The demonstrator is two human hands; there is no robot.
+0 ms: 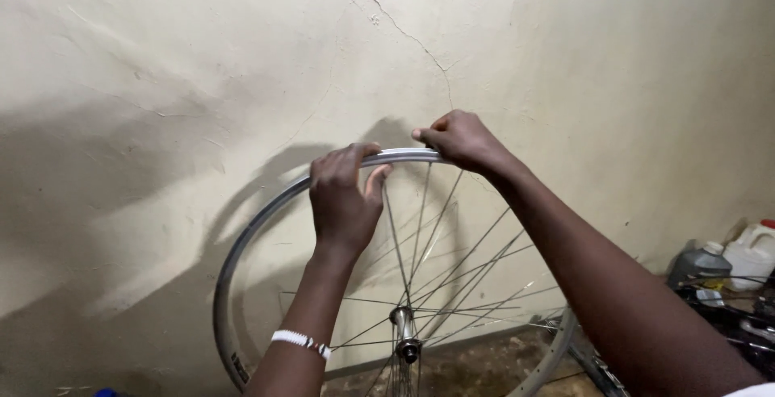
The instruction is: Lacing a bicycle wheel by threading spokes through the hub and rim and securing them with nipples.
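A bare bicycle wheel, silver rim with no tyre on it, stands upright in front of a cracked, cream-coloured wall, its lower edge running out of the picture towards the floor, so what it rests on cannot be seen. Both hands sit at the very top of the rim, close together, which keeps the wheel from tipping or rolling and puts the working spot at a comfortable height. The left hand is clenched over the rim, fingers curled across the top and thumb hooked beneath, a grip that looks like the steadying one. The right hand is closed on the rim just beside it, fingertips pressing along the outer edge (whether something thin lies under them cannot be told). A white beaded bracelet circles the left wrist. Thin spokes fan down to the hub, low at the centre. Off to the right, near the wall's foot, stand a grey bottle and a white jug, well apart from the hands.
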